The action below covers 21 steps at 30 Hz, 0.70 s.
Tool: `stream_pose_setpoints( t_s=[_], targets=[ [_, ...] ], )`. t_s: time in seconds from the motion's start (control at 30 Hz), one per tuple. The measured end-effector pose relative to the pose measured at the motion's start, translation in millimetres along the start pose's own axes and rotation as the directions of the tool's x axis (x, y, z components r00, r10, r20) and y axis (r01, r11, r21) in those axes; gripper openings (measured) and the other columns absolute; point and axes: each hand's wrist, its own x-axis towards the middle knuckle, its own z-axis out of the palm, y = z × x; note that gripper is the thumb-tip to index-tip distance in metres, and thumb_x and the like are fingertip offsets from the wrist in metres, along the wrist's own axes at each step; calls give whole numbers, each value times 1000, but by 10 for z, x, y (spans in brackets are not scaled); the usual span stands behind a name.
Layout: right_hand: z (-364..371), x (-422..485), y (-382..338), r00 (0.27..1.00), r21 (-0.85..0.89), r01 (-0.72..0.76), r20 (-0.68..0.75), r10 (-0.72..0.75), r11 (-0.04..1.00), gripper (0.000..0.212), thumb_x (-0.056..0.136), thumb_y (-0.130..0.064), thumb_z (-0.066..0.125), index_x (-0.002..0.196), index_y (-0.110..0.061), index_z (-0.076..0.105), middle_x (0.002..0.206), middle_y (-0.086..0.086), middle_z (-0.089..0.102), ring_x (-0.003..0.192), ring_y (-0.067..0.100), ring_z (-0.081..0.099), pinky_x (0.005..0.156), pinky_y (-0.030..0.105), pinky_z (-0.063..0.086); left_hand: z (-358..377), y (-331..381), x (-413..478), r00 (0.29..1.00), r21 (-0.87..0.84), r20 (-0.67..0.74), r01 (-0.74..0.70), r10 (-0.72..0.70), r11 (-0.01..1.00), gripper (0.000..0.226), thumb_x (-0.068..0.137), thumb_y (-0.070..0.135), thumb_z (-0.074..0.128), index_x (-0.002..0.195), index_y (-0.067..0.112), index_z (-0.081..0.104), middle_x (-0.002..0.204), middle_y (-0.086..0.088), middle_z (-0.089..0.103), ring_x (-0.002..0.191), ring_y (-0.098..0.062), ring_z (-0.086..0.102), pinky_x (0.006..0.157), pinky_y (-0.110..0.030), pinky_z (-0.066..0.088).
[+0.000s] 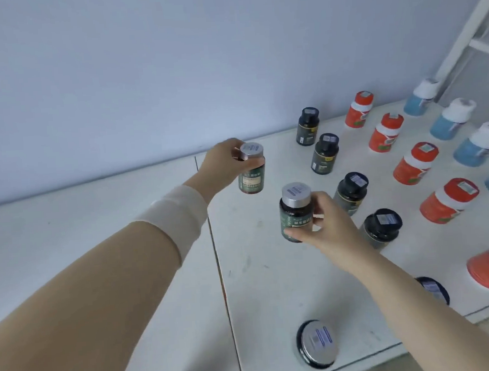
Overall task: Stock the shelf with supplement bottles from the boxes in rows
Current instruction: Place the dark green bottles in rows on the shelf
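Placing step. Left hand [221,165] grips dark green silver-capped bottle [251,180], right hand [327,223] grips twin bottle [291,215] above white shelf [273,284]. Next: set both upright in new row.

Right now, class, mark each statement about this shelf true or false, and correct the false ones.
1. The left hand grips a green-labelled bottle near its cap. True.
2. The right hand holds nothing. False: it holds a silver-capped bottle.
3. The orange bottles stand in a row between the black-capped bottles and the blue bottles. True.
4. The blue bottles have black caps. False: their caps are white.
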Motion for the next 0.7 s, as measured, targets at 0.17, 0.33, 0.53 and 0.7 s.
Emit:
stream_pose_setpoints(
  t_s=[0.17, 0.33, 0.53, 0.7],
  targets=[
    [182, 713, 143, 997, -79, 79, 14, -78, 994, 50, 71, -10, 77, 108, -25, 49, 109, -5, 57, 94, 7, 54, 79, 12, 42, 136, -221, 675, 998, -69, -60, 15, -20, 997, 28, 78, 23, 75, 100, 19, 58, 92, 5, 59, 82, -8, 57, 69, -19, 48],
    [306, 1306, 166, 996, -89, 93, -5, -94, 992, 49, 72, -12, 76, 113, -17, 50, 102, -8, 53, 88, 6, 50, 62, -7, 33, 171, -335, 1062, 994, -52, -106, -5, -1, 999, 30, 77, 23, 75, 99, 19, 56, 87, 11, 57, 75, 4, 53, 61, -11, 40],
    [429, 1625, 313, 989, -151, 147, 11, -147, 978, 51, 72, -14, 76, 115, -12, 48, 113, 2, 54, 94, 7, 47, 65, 5, 35, 252, -540, 1254, 992, -111, -127, -17, 3, 994, 31, 76, 20, 76, 97, 19, 54, 98, 5, 60, 85, -8, 57, 62, -3, 44],
    [477, 1621, 409, 986, -185, 159, -8, -164, 970, 57, 70, -15, 79, 117, -12, 47, 117, 1, 54, 97, 6, 47, 78, 10, 33, 301, -600, 1257, 990, -133, -136, -47, 29, 990, 32, 75, 21, 77, 94, 21, 51, 96, 7, 59, 87, -7, 56, 71, -11, 44]
  ],
)
